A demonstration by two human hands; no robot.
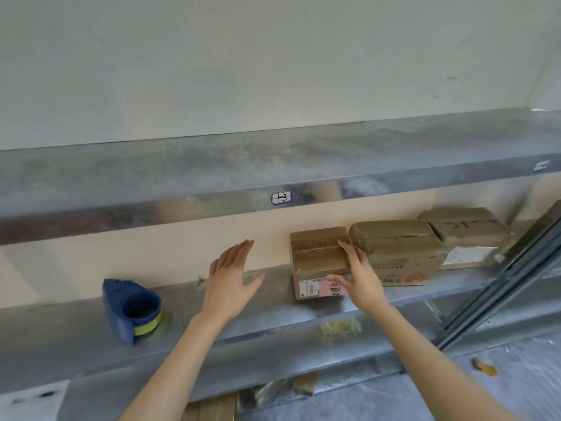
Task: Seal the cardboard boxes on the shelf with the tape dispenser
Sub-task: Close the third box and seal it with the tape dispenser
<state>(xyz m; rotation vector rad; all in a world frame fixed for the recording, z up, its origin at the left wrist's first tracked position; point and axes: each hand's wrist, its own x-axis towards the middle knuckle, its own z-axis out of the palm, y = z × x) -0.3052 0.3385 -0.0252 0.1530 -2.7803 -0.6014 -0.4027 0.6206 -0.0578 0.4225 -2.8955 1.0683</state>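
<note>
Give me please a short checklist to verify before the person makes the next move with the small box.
1. Left hand free for the dispenser: ok, it is open and holds nothing.
2. Tape dispenser in reach: ok, it stands on the shelf to the left of that hand, untouched.
3. Small box steadied: ok, the right hand grips its right side.
4. Flaps down: ok, the top looks flat.
5. Seam already taped: cannot tell.
</note>
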